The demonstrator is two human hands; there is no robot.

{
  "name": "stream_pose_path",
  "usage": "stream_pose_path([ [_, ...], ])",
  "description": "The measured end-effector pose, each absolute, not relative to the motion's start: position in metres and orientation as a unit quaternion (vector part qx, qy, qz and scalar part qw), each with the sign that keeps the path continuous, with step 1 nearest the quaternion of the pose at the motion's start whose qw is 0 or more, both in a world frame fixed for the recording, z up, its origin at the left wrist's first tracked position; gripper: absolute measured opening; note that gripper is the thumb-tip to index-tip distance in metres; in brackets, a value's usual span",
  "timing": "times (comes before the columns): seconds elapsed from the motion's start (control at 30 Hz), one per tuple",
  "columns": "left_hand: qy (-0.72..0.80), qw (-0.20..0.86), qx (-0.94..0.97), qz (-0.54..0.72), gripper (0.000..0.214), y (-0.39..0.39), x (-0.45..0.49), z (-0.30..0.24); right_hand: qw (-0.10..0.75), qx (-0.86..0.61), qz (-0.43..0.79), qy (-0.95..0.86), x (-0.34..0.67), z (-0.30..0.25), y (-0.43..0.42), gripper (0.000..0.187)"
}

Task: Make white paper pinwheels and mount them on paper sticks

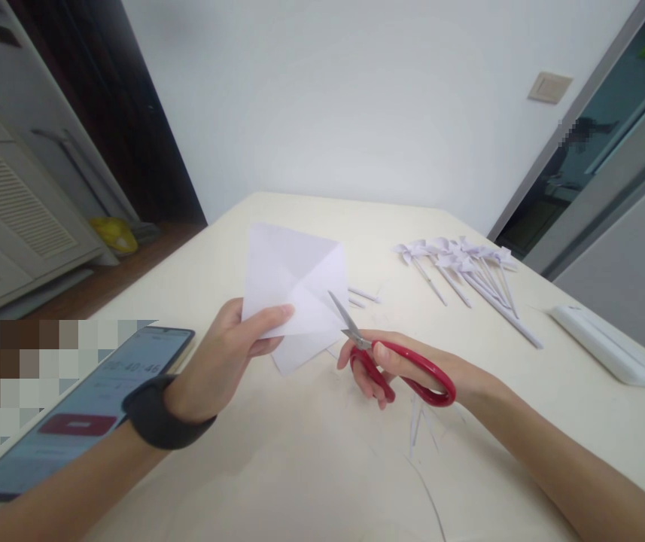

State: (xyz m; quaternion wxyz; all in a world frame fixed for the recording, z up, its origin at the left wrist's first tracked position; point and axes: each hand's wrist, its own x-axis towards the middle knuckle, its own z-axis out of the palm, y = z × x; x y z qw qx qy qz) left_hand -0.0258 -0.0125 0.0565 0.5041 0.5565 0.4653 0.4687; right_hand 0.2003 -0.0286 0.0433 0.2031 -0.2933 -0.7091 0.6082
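Note:
A square sheet of white paper with diagonal creases is raised above the table, pinched at its lower edge by my left hand, thumb on top. My right hand has its fingers in the red handles of a pair of scissors. Their blades are parted slightly and point up and left, overlapping the paper's right side in view; whether they touch it I cannot tell. Another piece of white paper shows below the sheet, partly hidden. Thin paper strips lie beneath my right hand.
Several white paper pinwheels on rolled sticks lie at the table's back right. A long white case-like object rests near the right edge. Short paper rolls lie behind the sheet. A phone is at the left, and a thin wire near the front.

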Motion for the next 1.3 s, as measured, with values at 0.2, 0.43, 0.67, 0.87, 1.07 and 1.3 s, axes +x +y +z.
stream_pose_path([
  [0.2,0.400,0.609,0.480,0.489,0.025,-0.0119,-0.0266,0.0547,0.209,-0.290,0.601,-0.715,0.1990,0.0396,-0.0281,0.044],
  [0.43,0.412,0.596,0.492,0.483,0.025,-0.0127,-0.0270,0.0541,0.208,-0.301,0.598,-0.713,0.1990,0.0370,-0.0276,0.045],
  [0.67,0.412,0.576,0.508,0.491,0.021,-0.0116,-0.0262,0.0547,0.208,-0.303,0.594,-0.716,0.1962,0.0369,-0.0282,0.043],
  [0.87,0.410,0.592,0.492,0.490,0.025,-0.0116,-0.0264,0.0546,0.211,-0.296,0.591,-0.721,0.1972,0.0360,-0.0281,0.044],
  [1.07,0.413,0.585,0.504,0.484,0.029,-0.0121,-0.0263,0.0561,0.199,-0.313,0.582,-0.724,0.1972,0.0360,-0.0272,0.042],
  [1.3,0.411,0.589,0.501,0.483,0.025,-0.0142,-0.0275,0.0568,0.201,-0.306,0.584,-0.725,0.1996,0.0360,-0.0291,0.043],
])
